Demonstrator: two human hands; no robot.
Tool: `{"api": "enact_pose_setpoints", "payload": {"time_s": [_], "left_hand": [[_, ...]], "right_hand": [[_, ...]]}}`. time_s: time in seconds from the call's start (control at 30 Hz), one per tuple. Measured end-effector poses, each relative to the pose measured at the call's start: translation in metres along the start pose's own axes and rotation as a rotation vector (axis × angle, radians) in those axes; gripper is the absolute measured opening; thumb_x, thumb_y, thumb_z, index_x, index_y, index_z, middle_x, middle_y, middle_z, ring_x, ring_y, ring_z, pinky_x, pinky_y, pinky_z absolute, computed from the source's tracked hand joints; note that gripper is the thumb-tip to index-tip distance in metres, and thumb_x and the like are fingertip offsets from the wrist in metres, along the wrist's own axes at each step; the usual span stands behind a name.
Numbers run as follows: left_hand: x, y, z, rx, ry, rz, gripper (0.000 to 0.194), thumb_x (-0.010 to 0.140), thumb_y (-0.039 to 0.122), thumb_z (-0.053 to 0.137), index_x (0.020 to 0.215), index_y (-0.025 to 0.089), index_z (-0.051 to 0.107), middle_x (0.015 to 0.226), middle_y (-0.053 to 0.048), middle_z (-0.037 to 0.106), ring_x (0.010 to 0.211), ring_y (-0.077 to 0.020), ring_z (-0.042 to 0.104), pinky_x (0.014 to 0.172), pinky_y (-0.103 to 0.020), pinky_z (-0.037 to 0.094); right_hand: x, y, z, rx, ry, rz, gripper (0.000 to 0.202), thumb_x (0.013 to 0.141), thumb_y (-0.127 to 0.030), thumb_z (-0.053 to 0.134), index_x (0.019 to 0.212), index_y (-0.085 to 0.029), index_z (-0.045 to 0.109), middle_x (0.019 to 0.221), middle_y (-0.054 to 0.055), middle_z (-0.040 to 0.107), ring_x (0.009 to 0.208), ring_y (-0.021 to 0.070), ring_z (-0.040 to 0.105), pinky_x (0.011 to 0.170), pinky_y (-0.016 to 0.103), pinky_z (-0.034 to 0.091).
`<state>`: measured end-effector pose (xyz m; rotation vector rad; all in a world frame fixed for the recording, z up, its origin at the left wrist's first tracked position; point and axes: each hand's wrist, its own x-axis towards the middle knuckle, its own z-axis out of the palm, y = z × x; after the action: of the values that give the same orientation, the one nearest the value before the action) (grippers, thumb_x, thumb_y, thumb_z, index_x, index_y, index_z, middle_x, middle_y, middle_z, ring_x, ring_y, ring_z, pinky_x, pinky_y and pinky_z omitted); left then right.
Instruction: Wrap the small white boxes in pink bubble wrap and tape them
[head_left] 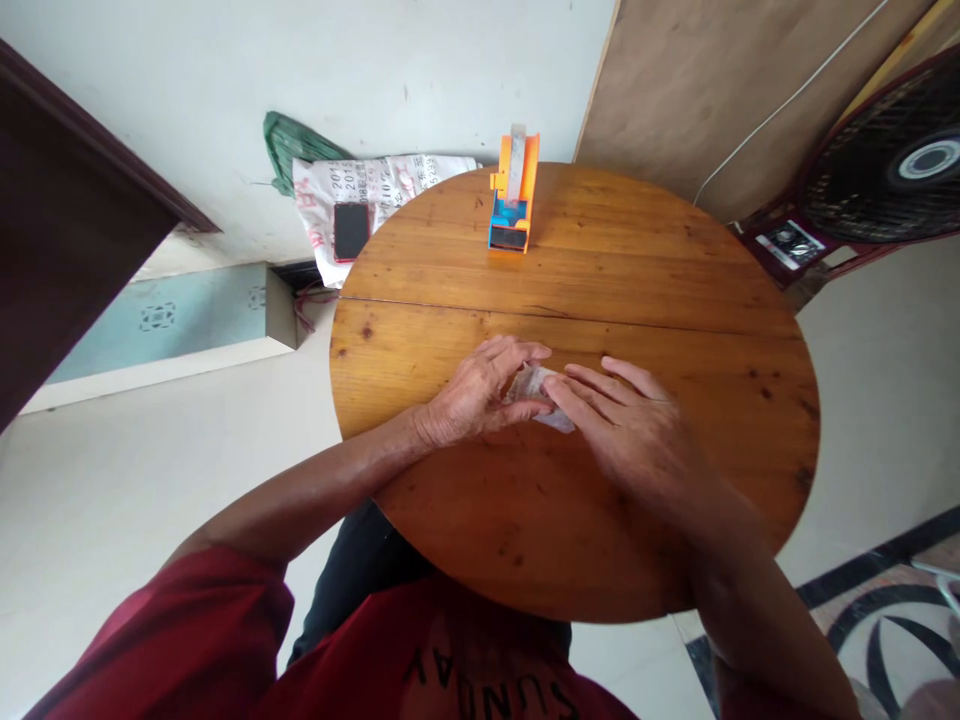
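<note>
A small, crumpled, whitish translucent piece (555,415) lies at the middle of the round wooden table (465,500). My left hand (484,392) curves around its left side, thumb and fingers closed in on it. From the right, my right hand (637,425) rests its index fingertip on the piece, with the other fingers spread apart over the wood. Part of the piece is hidden under the fingers.
An orange and blue tape dispenser (514,190) stands at the table's far edge. Beyond the left rim, a dark phone (352,231) lies on a printed white sack (319,195). A fan (892,150) stands at the far right.
</note>
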<state>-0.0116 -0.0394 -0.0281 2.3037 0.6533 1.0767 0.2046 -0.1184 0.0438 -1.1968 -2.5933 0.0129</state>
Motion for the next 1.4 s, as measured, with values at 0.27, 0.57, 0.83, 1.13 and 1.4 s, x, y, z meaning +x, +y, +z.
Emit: {"api": "enact_pose_setpoints", "payload": {"time_s": [0.27, 0.57, 0.83, 1.13, 1.4], "left_hand": [[0.001, 0.002, -0.002, 0.018, -0.030, -0.024, 0.053, 0.088, 0.055, 0.067, 0.125, 0.019, 0.056, 0.110, -0.011, 0.067, 0.097, -0.0229, 0.063, 0.087, -0.039, 0.051], [0.002, 0.009, -0.005, -0.023, 0.023, 0.036, 0.045, 0.086, 0.042, 0.070, 0.121, 0.016, 0.058, 0.109, -0.014, 0.066, 0.098, -0.0239, 0.063, 0.088, -0.040, 0.053], [0.003, 0.006, -0.017, -0.099, 0.019, -0.065, 0.053, 0.081, 0.031, 0.067, 0.131, 0.017, 0.056, 0.129, -0.017, 0.058, 0.123, -0.0306, 0.055, 0.100, -0.048, 0.051], [0.000, 0.004, -0.012, -0.255, -0.113, -0.209, 0.069, 0.079, 0.033, 0.074, 0.142, 0.015, 0.050, 0.135, -0.018, 0.060, 0.117, -0.0282, 0.064, 0.101, -0.043, 0.053], [0.001, 0.010, -0.012, -0.249, -0.121, -0.240, 0.069, 0.082, 0.036, 0.072, 0.143, 0.015, 0.049, 0.123, -0.014, 0.066, 0.103, -0.0212, 0.068, 0.089, -0.034, 0.057]], "right_hand": [[0.004, 0.002, -0.008, 0.134, 0.137, 0.008, 0.049, 0.095, -0.007, 0.044, 0.134, -0.031, 0.061, 0.110, 0.003, 0.077, 0.107, 0.0237, 0.070, 0.105, 0.048, 0.046], [-0.004, 0.025, -0.014, 0.189, 0.309, 0.289, 0.035, 0.091, -0.016, 0.054, 0.122, -0.028, 0.066, 0.104, 0.004, 0.076, 0.098, 0.0250, 0.072, 0.091, 0.043, 0.054], [-0.007, 0.029, 0.000, 0.326, -0.097, 0.403, 0.095, 0.082, -0.052, 0.071, 0.159, -0.024, 0.023, 0.149, 0.018, 0.052, 0.127, 0.0370, 0.060, 0.103, 0.059, 0.048], [0.003, 0.014, 0.017, 0.295, -0.198, 0.437, 0.099, 0.079, -0.054, 0.072, 0.159, -0.022, 0.024, 0.143, 0.019, 0.058, 0.125, 0.0417, 0.058, 0.100, 0.062, 0.048], [0.003, 0.020, 0.030, 0.346, -0.012, 0.407, 0.084, 0.081, -0.031, 0.066, 0.156, -0.025, 0.029, 0.128, 0.012, 0.068, 0.114, 0.0343, 0.066, 0.095, 0.054, 0.053]]}}
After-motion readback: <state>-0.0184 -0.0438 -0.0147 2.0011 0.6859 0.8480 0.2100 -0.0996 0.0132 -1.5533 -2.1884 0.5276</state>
